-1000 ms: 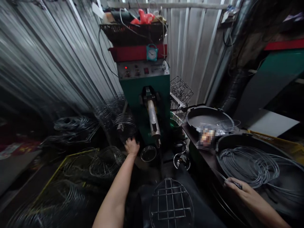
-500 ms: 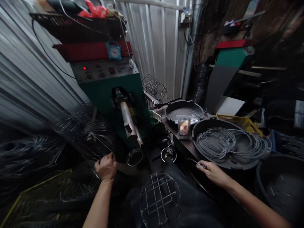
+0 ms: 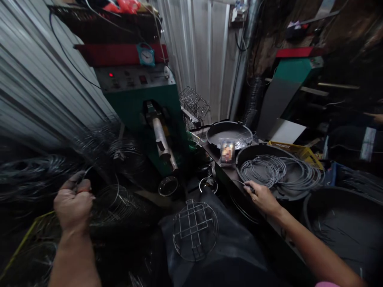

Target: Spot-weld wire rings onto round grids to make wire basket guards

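Note:
My left hand (image 3: 74, 201) is raised at the left, its fingers closed around a thin wire ring (image 3: 117, 187) that curves off to the right. Dark covers sit on some of its fingertips. At the right, my right hand (image 3: 261, 197) pinches another thin wire hoop (image 3: 239, 209), which hangs below the fingers into shadow. A round wire grid (image 3: 195, 217) with crossing bars rests on dark cloth over my lap, between the two hands. Coiled wire rings (image 3: 263, 169) fill a wide black pan (image 3: 291, 148) just beyond my right hand.
A green machine (image 3: 125, 105) with a jutting metal arm (image 3: 161, 139) stands ahead. Another black pan (image 3: 230, 131) and a blurred packet (image 3: 227, 153) are on the bench. A black tub (image 3: 353, 223) stands at right; a yellow-edged crate (image 3: 28, 235) with wire rings is at left.
My left hand has moved left from near the machine and now has a wire ring in it. My right hand keeps its hoop, slightly higher in view. The camera view has shifted.

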{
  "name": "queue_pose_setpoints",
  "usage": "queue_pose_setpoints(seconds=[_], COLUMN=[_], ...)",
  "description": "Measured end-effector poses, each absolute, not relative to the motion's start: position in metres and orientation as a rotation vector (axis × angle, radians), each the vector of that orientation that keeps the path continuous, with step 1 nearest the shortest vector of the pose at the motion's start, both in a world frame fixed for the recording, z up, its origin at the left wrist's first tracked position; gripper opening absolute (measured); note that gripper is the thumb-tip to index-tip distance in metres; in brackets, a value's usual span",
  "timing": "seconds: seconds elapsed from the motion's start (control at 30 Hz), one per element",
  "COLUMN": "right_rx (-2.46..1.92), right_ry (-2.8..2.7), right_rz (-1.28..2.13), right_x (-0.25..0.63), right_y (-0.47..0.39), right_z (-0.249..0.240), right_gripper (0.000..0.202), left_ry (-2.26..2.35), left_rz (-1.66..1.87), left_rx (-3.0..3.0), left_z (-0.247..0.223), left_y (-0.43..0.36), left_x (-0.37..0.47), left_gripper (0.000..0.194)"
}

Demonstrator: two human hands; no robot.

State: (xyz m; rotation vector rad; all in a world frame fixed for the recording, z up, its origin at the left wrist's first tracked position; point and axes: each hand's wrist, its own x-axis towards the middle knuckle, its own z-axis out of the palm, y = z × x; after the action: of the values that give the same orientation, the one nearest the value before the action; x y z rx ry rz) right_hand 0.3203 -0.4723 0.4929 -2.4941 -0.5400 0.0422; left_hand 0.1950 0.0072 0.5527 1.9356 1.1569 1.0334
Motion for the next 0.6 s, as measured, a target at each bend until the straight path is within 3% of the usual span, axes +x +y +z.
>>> queue_pose_setpoints(seconds=[0.17, 0.3, 0.43, 0.6], right_rx=[-2.159, -1.818, -1.620, -1.635], right_ry=[-0.703, -0.580, -0.387, -0.106], right_rz=[-0.126, -0.089, 0.213, 0.538], right_x=[0.315, 0.307, 0.305, 0.300], right_y=[-0.453, -0.413, -0.361, -0.334], right_z=[0.526, 0.529, 0.480, 0.399], right_gripper=[0.024, 0.025, 0.026, 0.018], left_ry=[1.110, 1.004, 0.936, 0.826], left_rz=[0.296, 0.057, 0.010, -0.059], left_rx=[1.552, 1.371, 1.185, 1.122], left_z=[0.501, 0.435, 0.392, 0.371], left_y=[-0.018, -0.053, -0.086, -0.118], left_x=[0.145, 0.115, 0.107, 0.122], left_gripper=[0.046, 0.042, 0.034, 0.029])
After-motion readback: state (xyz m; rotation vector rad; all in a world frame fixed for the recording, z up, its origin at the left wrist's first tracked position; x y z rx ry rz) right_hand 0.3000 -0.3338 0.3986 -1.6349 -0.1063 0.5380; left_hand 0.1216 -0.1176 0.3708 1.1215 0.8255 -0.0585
